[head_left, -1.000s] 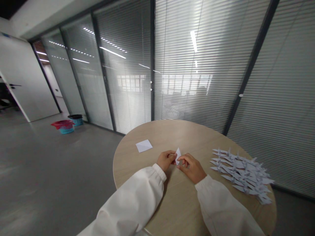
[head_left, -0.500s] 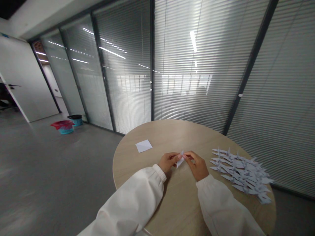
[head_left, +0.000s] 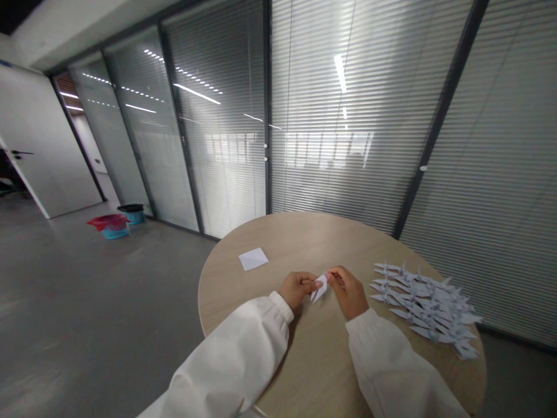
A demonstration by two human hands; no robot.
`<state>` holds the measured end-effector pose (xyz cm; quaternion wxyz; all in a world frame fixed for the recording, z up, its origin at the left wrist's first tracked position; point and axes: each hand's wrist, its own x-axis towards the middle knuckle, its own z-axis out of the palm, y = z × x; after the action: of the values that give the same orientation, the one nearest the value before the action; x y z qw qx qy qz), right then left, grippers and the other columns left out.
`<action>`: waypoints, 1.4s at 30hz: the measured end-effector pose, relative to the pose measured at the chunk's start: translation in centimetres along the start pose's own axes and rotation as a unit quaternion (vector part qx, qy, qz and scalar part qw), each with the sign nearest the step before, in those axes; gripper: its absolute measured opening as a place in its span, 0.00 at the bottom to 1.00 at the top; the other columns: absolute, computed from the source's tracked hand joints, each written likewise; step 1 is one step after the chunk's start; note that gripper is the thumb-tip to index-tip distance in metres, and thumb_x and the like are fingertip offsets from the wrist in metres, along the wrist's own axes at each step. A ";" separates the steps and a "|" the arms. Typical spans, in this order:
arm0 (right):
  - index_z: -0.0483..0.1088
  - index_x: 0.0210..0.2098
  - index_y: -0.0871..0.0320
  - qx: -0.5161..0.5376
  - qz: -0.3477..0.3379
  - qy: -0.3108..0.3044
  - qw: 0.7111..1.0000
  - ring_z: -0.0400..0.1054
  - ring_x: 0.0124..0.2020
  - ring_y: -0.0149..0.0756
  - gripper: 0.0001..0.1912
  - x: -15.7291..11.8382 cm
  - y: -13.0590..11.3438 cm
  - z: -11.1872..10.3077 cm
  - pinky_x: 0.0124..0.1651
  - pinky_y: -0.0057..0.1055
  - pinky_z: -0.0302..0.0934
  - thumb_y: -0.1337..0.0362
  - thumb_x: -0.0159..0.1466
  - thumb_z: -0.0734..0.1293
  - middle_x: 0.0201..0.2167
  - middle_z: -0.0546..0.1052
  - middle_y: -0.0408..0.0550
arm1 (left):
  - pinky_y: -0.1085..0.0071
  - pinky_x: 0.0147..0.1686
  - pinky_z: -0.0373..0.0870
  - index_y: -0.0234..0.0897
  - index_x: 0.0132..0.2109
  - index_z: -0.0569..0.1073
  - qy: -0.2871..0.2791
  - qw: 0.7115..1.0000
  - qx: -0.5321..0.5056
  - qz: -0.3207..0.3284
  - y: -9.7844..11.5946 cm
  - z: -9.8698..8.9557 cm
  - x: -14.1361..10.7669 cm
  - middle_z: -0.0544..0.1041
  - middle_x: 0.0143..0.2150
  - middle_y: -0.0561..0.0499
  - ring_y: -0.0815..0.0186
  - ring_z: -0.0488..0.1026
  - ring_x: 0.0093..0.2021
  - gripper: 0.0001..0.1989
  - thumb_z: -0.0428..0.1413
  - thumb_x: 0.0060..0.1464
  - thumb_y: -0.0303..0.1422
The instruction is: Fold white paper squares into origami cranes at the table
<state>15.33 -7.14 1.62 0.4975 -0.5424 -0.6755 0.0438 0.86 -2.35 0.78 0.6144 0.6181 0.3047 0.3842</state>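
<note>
A small folded piece of white paper [head_left: 320, 290] is held between my two hands over the round wooden table [head_left: 300, 232]. My left hand [head_left: 300, 287] pinches its left side between thumb and fingers. At its upper right corner, my right hand [head_left: 347, 290] grips it with the fingertips. Two narrow points of the paper hang toward the table. Farther left lies a flat square of white paper [head_left: 253, 259] with a diagonal crease. To the right, many white folded paper cranes [head_left: 429, 302] are grouped in rows near the table edge.
Behind the table stands a glass partition with blinds [head_left: 339, 116]. On the grey floor at left are a bin with a red liner [head_left: 111, 226] and a blue bin with a black liner [head_left: 134, 213]. A white door [head_left: 47, 139] stands open at far left.
The folded paper has turned so that more of its face shows between my hands. My right fingertips have shifted slightly toward its upper corner, a little apart from the left ones.
</note>
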 end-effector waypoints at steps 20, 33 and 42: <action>0.70 0.28 0.59 0.169 0.096 -0.091 0.977 0.67 0.28 0.34 0.14 0.0 0.3 0.5 0.32 0.28 0.61 0.54 0.54 0.62 0.25 0.74 0.45 | 0.74 0.27 0.58 0.29 0.29 0.77 0.070 0.995 0.038 0.053 0.9 -0.4 -0.1 0.72 0.24 0.48 0.70 0.64 0.24 0.20 0.60 0.34 0.43; 0.69 0.24 0.58 0.104 0.054 -0.081 0.990 0.65 0.24 0.31 0.12 0.0 -0.3 -0.1 0.29 0.24 0.57 0.56 0.55 0.61 0.21 0.72 0.42 | 0.75 0.24 0.59 0.30 0.25 0.75 0.122 0.984 0.110 0.071 0.5 -0.5 0.0 0.72 0.23 0.48 0.69 0.65 0.24 0.18 0.60 0.33 0.43; 0.67 0.24 0.58 0.107 0.065 -0.089 0.988 0.64 0.23 0.31 0.15 0.0 -0.3 0.0 0.29 0.24 0.56 0.54 0.57 0.59 0.20 0.71 0.42 | 0.76 0.23 0.57 0.29 0.24 0.72 0.107 0.983 0.126 0.085 0.9 -0.3 -0.2 0.69 0.20 0.51 0.72 0.62 0.22 0.19 0.56 0.38 0.45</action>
<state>15.13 -7.27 1.75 0.4868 -0.5229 -0.6716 0.1966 0.47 -2.41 1.62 0.4609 0.6696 0.3610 0.4570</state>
